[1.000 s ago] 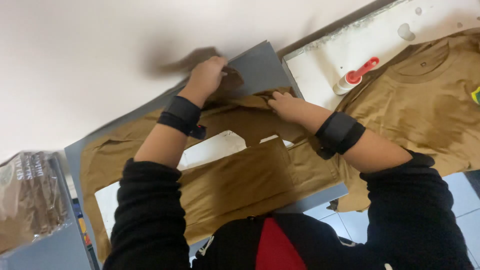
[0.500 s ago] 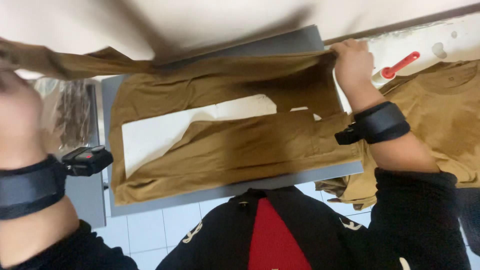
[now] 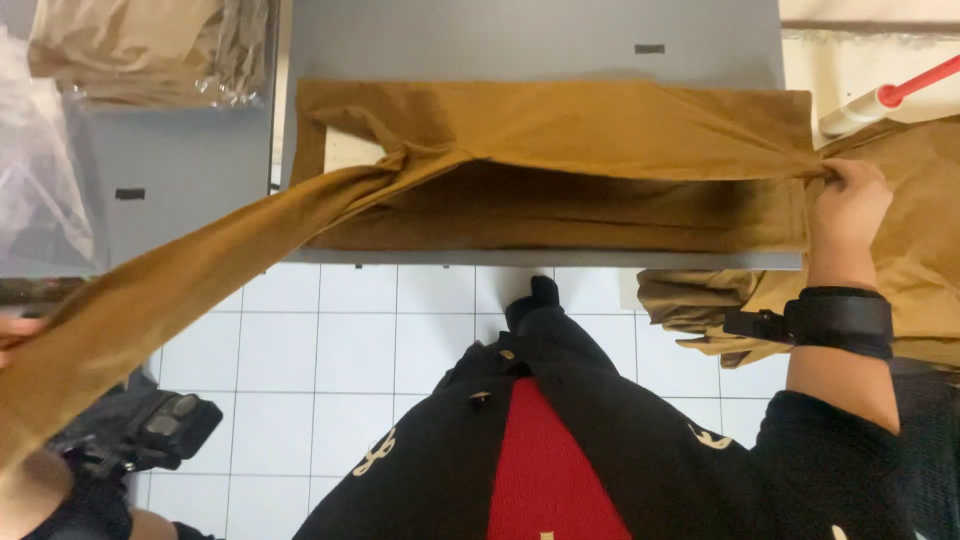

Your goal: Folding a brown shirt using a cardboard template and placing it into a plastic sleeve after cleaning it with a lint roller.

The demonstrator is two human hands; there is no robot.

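Note:
A brown garment lies folded across a grey board. My right hand pinches the garment's right edge at the board's right end. A long sleeve of the same garment stretches down to the lower left, pulled taut. My left hand shows only as fingertips at the left frame edge, mostly hidden behind that sleeve, which it holds. Both wrists carry black bands.
More brown fabric is heaped at the right, hanging over the table edge. A white bottle with a red nozzle lies at the upper right. Bagged garments sit at the upper left. White floor tiles lie below.
The sleeve has been drawn further down and to the left, now taut. The right hand has slid down the garment's right edge. The white insert is now covered by cloth.

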